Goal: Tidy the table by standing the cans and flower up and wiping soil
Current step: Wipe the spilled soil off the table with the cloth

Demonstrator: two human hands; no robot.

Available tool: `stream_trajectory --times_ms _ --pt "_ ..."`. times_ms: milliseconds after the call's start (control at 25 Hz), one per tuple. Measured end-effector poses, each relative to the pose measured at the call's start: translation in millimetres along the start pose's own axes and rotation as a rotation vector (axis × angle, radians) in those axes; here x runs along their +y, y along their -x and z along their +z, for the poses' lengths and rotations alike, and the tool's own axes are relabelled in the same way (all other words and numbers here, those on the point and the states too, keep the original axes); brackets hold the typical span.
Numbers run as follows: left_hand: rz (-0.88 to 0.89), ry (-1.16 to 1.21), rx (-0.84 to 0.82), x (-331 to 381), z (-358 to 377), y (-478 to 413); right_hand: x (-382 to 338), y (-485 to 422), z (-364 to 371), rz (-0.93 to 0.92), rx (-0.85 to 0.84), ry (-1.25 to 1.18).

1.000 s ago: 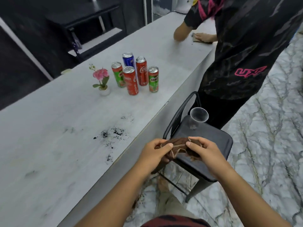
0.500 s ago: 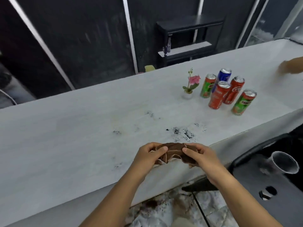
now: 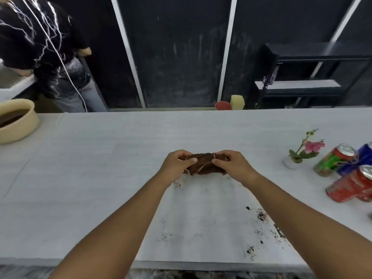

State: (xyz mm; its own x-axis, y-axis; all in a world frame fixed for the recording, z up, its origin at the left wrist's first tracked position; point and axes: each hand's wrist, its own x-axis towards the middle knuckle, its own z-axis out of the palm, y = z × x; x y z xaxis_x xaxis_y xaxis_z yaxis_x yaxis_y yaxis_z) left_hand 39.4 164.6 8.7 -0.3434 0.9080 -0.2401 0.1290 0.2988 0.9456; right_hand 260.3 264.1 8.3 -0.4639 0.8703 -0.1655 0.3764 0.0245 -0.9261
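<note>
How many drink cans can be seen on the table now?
3, all at the right edge: a green can beside the flower, a blue can to its right, a red can nearest. More may be cut off by the frame edge.

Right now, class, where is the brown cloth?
In the head view, the brown cloth is at centre, held between the left hand and right hand over the table, beyond the soil specks.

Standing cans [image 3: 334, 160], upright flower [image 3: 313, 147] — scattered soil [image 3: 261, 215] — bunched brown cloth [image 3: 201, 165]
</note>
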Motion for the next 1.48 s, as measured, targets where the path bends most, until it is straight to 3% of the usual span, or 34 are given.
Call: stream_trajectory --times_ms 200,320,480,560,640,920,1160,1360,1480 --pt "0.088 -0.226 0.063 -1.8 4.1 -78.4 12.5 -80.6 -7.7 -0.06 0.0 0.285" --pt "0.128 -0.509 0.096 -36.7 -23.7 -80.3 25.8 -89.2 -13.3 -0.12 -0.013 0.554" --pt "0.357 -0.928 0.402 -104.0 -79.1 -38.3 21.2 -94.5 -8.6 -0.419 -0.005 0.741" --pt "0.378 -0.954 0.444 -118.8 -88.1 -25.6 15.5 -102.1 1.8 -0.464 -0.146 0.799" --pt "0.372 -0.954 0.44 -121.3 -87.3 -27.2 17.5 -105.7 11.2 -0.39 -0.251 0.807" --pt "0.408 -0.935 0.455 -126.4 -88.4 -32.8 40.6 -36.5 27.7 -0.439 -0.15 0.673" --pt "0.414 -0.921 0.44 -125.5 -88.9 -33.7 46.2 44.2 26.4 -0.479 -0.297 0.622" --pt "0.408 -0.918 0.436 -123.5 -88.7 -32.7 22.1 -42.2 -16.0 -0.337 0.086 0.64" --pt "0.417 -0.919 0.442 -123.0 -88.6 -32.8 32.5 -56.3 -23.7 -0.179 0.117 0.726"
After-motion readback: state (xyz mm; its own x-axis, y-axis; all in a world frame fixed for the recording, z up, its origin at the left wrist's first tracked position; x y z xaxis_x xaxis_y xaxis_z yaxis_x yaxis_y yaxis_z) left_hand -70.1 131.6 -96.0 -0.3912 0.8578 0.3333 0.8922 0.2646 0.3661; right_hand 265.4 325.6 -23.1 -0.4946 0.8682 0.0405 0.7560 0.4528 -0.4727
